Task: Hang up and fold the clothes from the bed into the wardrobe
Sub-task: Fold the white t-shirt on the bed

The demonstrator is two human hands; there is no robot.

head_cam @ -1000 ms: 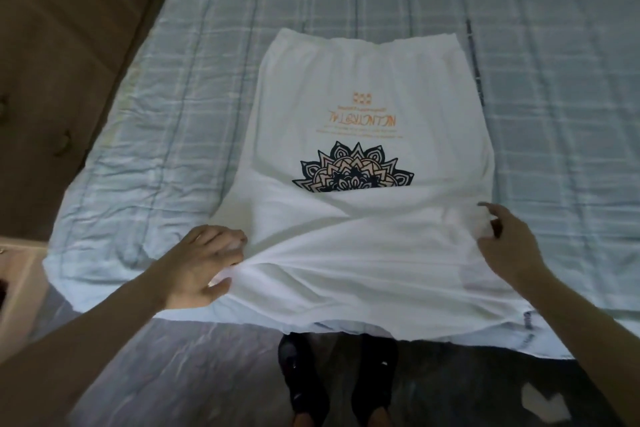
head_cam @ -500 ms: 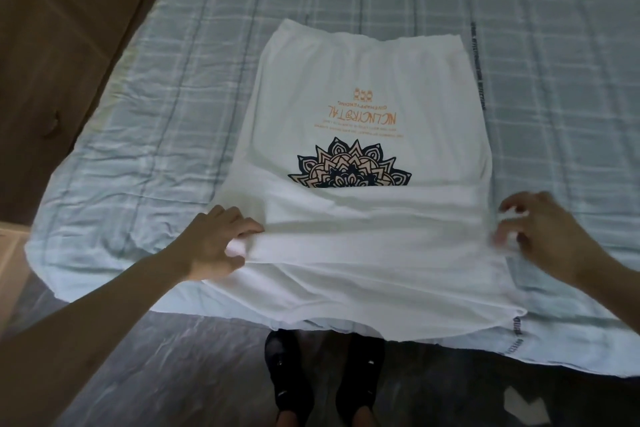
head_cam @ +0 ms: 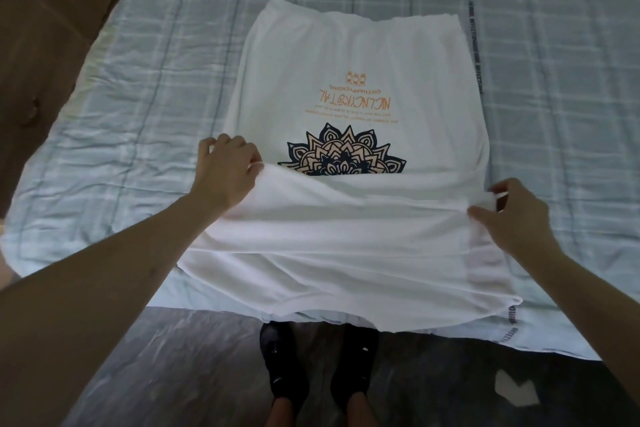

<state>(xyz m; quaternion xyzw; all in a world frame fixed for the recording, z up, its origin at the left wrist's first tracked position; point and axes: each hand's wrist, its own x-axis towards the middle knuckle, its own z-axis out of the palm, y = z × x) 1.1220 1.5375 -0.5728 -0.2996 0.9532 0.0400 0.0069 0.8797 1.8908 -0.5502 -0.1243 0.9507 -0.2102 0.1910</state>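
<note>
White T-shirt (head_cam: pixel 349 87) lies spread on the checked blue bedsheet (head_cam: pixel 138 97), print side up, its orange lettering upside down to the viewer and a dark mandala print (head_cam: pixel 341 158) just below that lettering. Its near part is lifted into a fold that covers the mandala's lower half, and the near hem hangs over the bed's edge above 2 black shoes (head_cam: pixel 318 364) on the grey floor. At the T-shirt's left edge the left hand (head_cam: pixel 227 172) grips the raised fold, knuckles up, forearm reaching in from the lower left. At the T-shirt's right edge the right hand (head_cam: pixel 512 215) pinches the cloth between thumb and fingers, forearm stretching in from the lower right.
</note>
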